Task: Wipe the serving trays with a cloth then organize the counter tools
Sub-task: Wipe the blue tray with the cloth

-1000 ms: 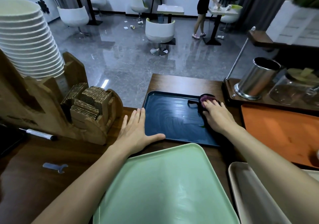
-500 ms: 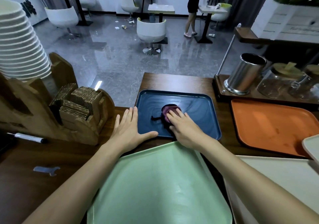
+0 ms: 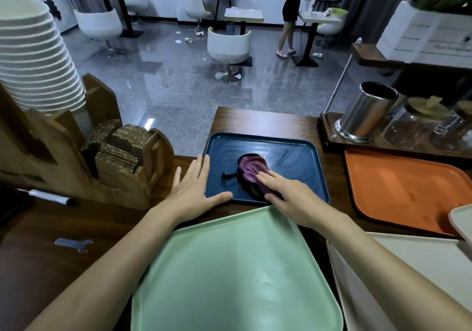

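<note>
Midway, by the look of it, through the first half of the job: at the centre of the frame a person's right hand (image 3: pixel 288 192) presses a purple cloth (image 3: pixel 251 168) with flat, straight fingers onto the middle of a dark blue serving tray (image 3: pixel 293 149), grasping nothing. The left hand (image 3: pixel 191 190) lies spread and released on the wooden counter (image 3: pixel 51 228) just left of that tray, its thumb laid along the tray's near left corner, seemingly to steady it. Swirling wet streaks across the blue surface suggest that most of it is already wiped. Whether the pale green tray (image 3: pixel 229 267) at lower centre, the orange tray (image 3: pixel 408 185) at right or the cream tray (image 3: pixel 434 254) at lower right has had its turn cannot be told, though the orange one shows small specks. The tidying appears untouched: a marker pen (image 3: pixel 51 197) and a small flat spanner-shaped tool (image 3: pixel 74 244) lie loose at lower left, near a wooden holder of cardboard sleeves (image 3: pixel 122 147). Compared with a second ago, the cloth has travelled from the tray's right edge to its middle. Over the last half second it has barely shifted, while the hand has slid back toward the near edge, baring more of the cloth. The left hand has kept its place.
</note>
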{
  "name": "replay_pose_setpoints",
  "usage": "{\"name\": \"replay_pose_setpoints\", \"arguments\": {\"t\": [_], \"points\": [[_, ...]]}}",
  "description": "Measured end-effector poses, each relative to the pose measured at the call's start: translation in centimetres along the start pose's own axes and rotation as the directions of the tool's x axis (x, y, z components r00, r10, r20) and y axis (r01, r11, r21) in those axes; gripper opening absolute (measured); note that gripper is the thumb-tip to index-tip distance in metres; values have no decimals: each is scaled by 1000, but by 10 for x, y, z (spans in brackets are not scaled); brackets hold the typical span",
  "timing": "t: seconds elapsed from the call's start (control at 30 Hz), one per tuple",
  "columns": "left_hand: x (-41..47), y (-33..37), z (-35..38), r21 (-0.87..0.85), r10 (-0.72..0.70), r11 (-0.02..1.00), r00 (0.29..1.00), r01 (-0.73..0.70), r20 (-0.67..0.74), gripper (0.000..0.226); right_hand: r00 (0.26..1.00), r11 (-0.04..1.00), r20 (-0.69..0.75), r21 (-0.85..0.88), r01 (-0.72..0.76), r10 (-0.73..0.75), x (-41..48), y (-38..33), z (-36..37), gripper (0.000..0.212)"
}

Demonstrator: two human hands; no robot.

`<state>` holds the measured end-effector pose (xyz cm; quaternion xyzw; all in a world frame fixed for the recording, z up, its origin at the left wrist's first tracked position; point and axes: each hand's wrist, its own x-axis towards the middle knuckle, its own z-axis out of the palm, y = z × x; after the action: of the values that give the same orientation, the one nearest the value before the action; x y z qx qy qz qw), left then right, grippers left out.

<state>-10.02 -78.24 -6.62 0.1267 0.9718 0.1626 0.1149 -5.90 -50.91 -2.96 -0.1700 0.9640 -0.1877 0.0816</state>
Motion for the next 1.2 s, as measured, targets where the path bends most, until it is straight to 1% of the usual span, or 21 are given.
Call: {"name": "replay_pose_setpoints", "arguments": {"t": [0.1, 0.17, 0.3, 0.37, 0.47, 0.57, 0.7, 0.77, 0.83, 0.97, 1.07, 1.2], "points": [[0, -2, -2, 12, 22, 1000, 1000, -22, 22, 129, 1000, 1000, 27, 10, 6, -7, 9, -2, 3, 56], [1, -3, -2, 17, 27, 999, 999, -28, 37, 128, 999, 998, 25, 49, 28, -30, 17, -8, 8, 54], [3, -5, 0, 13, 29, 999, 999, -29, 14, 139, 991, 986, 34, 109, 124, -128, 37, -34, 20, 54], [4, -6, 2, -4, 25, 1000, 1000, -25, -1, 143, 987, 982, 36, 111, 152, -157, 38, -39, 24, 55], [5, -4, 1, -5, 7, 1000, 1000, -7, -5, 140, 988, 985, 21, 83, 148, -151, 27, -29, 19, 55], [3, -2, -1, -16, -1, 1000, 1000, 1, -3, 137, 995, 994, 4, 39, 103, -103, 7, -13, 9, 57], [1, -2, -1, -24, 0, 1000, 1000, 0, 11, 136, 1000, 1000, -22, 7, -11, 11, -26, 26, -3, 60], [1, -2, -1, -26, -6, 1000, 1000, 6, 5, 133, 995, 996, -53, -35, -83, 81, -43, 41, -7, 57], [3, -1, 0, -36, -18, 999, 1000, 18, -13, 125, 989, 991, -85, -57, -123, 118, -52, 48, -6, 54], [3, 2, 2, -19, -32, 999, 999, 31, -33, 117, 986, 975, -88, -159, -155, 143, -46, 51, 3, 52], [3, 1, 2, -18, -36, 999, 998, 36, -41, 116, 972, 946, -108, -233, -228, 207, -36, 59, 3, 54], [3, 2, 2, -19, -34, 999, 998, 33, -45, 114, 957, 918, -135, -276, -285, 256, -11, 68, -7, 53]]}}
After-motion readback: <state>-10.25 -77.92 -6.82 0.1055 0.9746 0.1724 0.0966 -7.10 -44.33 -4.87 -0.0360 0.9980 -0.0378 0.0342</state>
